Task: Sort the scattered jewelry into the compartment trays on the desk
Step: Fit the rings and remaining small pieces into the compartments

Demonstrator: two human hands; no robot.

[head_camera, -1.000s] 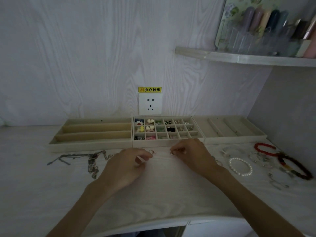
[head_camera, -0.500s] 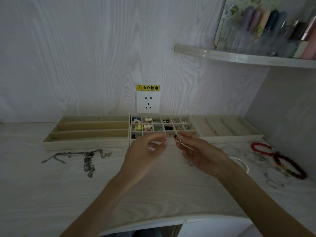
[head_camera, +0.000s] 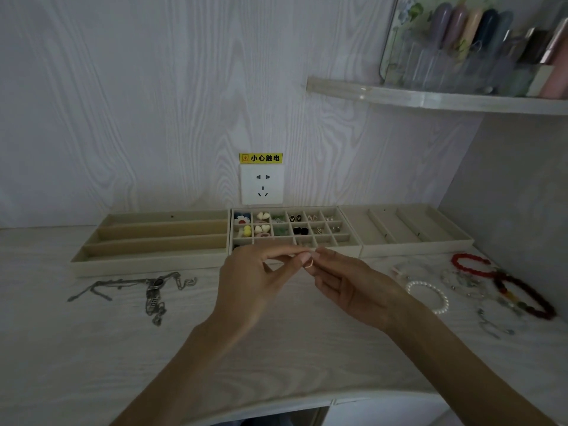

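Both my hands are raised just in front of the middle grid tray (head_camera: 341, 250), fingertips meeting. My left hand (head_camera: 255, 281) and my right hand (head_camera: 347, 284) pinch a small ring (head_camera: 309, 263) between thumbs and forefingers; which hand bears it more I cannot tell. The grid tray's small compartments hold earrings and studs. A tray with long slots (head_camera: 147, 262) lies to its left and a tray with wider slots (head_camera: 415, 249) to its right. Silver necklaces (head_camera: 153, 290) lie tangled on the desk at the left.
On the desk at the right lie a pearl bracelet (head_camera: 430, 298), a red bead bracelet (head_camera: 467, 262), a dark bead bracelet (head_camera: 528, 299) and thin silver chains (head_camera: 464, 285). A wall socket (head_camera: 262, 187) sits behind the trays. A shelf (head_camera: 430, 98) overhangs the right side.
Both hands lifted off the desk, each with a small piece pinched, and came together in front of the grid tray. The view has shifted slightly.
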